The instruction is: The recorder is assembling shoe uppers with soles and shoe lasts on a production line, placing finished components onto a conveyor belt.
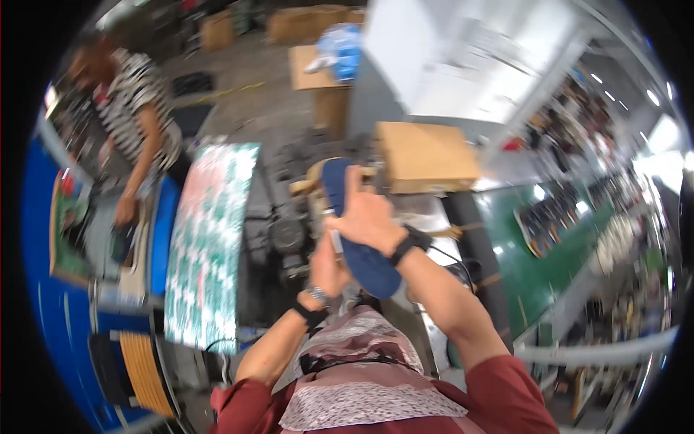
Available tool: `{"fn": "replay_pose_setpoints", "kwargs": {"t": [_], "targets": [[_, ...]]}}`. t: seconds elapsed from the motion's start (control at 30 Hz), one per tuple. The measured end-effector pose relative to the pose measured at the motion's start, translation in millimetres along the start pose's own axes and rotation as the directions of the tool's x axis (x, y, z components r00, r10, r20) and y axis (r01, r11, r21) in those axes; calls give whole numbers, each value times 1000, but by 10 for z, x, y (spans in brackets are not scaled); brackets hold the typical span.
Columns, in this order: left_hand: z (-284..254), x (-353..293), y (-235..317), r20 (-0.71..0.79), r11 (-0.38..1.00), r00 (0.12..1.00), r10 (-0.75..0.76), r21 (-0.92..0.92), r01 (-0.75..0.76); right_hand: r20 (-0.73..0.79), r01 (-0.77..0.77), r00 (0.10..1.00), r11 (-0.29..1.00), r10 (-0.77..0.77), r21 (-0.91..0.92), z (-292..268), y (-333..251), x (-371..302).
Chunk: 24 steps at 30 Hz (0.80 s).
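A long navy-blue shoe sole (372, 269) lies tilted in front of my body, its far end up by a machine. Its pale edge shows on the left side; what lies beneath it is hidden. My left hand (327, 269) grips that left edge from the side, with most of its fingers out of sight. Across the sole's middle rests my right hand (367, 217), gripping it, the index finger stretched along the blue face toward the far end. Both hands touch the sole, and the picture is slightly smeared by motion.
Dark machinery (289, 235) stands just beyond and left of my hands. A cardboard box (426, 157) sits at far right. To the left are a paint-streaked green-white panel (210, 239) and a co-worker (141, 108) at a blue bin. Several shoes lie on a green surface (517, 246).
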<state>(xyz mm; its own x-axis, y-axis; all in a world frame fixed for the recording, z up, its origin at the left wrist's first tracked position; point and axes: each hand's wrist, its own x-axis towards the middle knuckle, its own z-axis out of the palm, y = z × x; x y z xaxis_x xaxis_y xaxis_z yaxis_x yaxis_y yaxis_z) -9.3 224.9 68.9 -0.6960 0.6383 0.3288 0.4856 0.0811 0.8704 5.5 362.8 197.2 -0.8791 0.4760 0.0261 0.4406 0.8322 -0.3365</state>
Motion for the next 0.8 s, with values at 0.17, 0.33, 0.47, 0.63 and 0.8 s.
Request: {"fn": "replay_pose_setpoints", "kwargs": {"t": [0.17,0.33,0.47,0.63,0.8], "targets": [[73,-243,-279,95,962,992,-85,-250,107,-85,100,992,993,-95,61,287,91,-99],[36,-475,-195,94,864,973,-210,-447,230,-150,128,981,990,-119,53,256,212,-186],[2,-464,113,384,208,798,-465,-829,520,-192,213,962,973,-194,87,266,226,-55],[157,-271,273,281,138,792,-542,-900,413,-151,305,946,947,-288,105,302,218,127],[-43,66,620,348,133,742,-573,-854,504,4,169,985,960,-174,223,242,320,327]]}}
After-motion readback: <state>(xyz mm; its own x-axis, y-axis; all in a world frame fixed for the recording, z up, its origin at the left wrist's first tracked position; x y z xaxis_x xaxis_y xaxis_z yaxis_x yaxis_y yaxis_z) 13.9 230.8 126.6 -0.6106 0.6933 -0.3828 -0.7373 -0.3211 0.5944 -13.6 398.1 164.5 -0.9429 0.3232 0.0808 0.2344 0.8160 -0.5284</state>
